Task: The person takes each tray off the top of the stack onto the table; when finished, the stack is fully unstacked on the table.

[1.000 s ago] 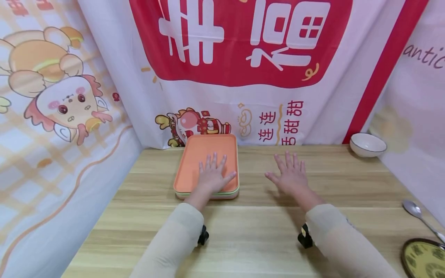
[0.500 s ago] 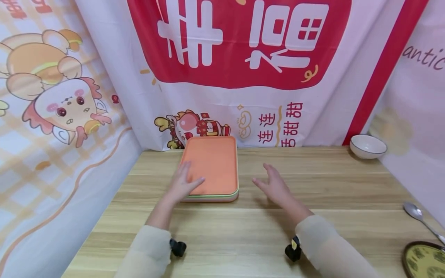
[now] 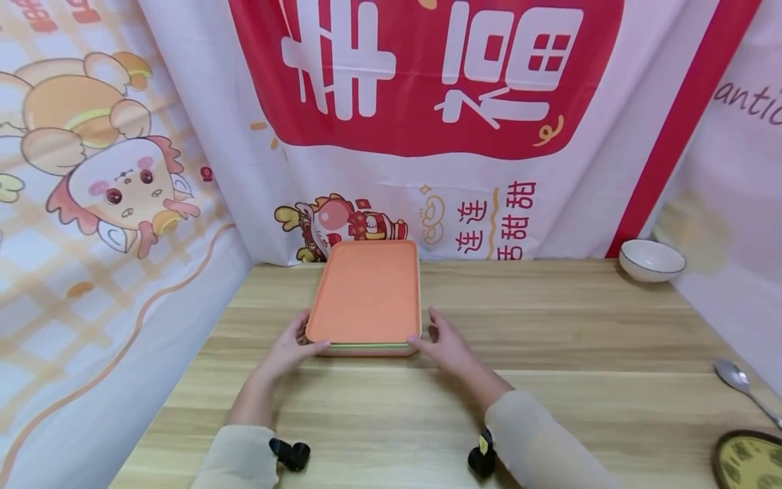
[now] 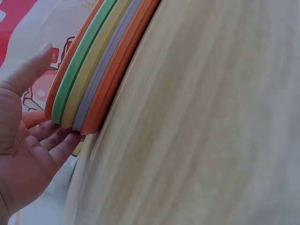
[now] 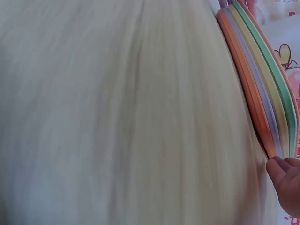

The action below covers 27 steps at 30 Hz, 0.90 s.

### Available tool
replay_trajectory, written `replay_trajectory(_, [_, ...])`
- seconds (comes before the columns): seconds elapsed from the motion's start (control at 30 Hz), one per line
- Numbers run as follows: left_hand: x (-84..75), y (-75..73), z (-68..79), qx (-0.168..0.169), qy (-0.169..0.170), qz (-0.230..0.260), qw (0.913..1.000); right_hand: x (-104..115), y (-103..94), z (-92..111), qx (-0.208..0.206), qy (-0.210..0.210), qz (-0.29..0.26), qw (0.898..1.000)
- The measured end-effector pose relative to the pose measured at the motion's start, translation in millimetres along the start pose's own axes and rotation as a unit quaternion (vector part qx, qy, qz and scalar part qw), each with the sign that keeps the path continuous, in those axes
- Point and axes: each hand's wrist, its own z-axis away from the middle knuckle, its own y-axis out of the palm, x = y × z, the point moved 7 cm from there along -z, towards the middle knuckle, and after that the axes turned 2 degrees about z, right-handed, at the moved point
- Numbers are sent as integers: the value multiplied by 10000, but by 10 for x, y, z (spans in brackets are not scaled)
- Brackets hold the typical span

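A stack of shallow plastic trays [image 3: 368, 292] lies on the wooden table, an orange one on top. Green, yellow, lilac and orange edges show in layers along the stack [image 4: 96, 70] in the left wrist view. My left hand [image 3: 286, 354] holds its near left corner, thumb at the front edge and fingers against the left side. At the near right corner, my right hand [image 3: 451, 350] grips the stack, with its thumb on the corner and its fingers along the right side. In the right wrist view, curled fingers of the right hand [image 5: 287, 185] meet the stack's end.
A white bowl [image 3: 652, 261] stands at the back right corner of the table [image 3: 537, 312]. Further forward on the right lie a metal spoon [image 3: 733, 377] and a dark-rimmed patterned round item [image 3: 754, 462], partly cut off. Printed cloths hang behind and on both sides.
Both hands, earlier spread over and beside the stack, have moved apart and toward the person, down to its near corners, and now hold them. The stack stays put.
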Motion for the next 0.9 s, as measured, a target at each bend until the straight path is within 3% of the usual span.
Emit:
replay_trajectory(0.23, [74,-15,-18,-197,190,276,9992,35,140,-30,-50,-240,-111,9996])
replay_trajectory(0.53, [111,-34,-17,-491,-29,118,9987,13,148,-38,-167,-241,162,9994])
replay_trajectory(0.7, [20,-78,-3,-700,-147,39,9974,30,150,-36,-127,-231,109,9996])
replay_trajectory(0.8, [-78,-102,9,-781,-43,105,9969,29,150,-34,-111,-189,106,9997])
replay_trajectory(0.9, [-151,-99,12,-740,49,584,9955,30,142,-37,-135,-137,103,9998])
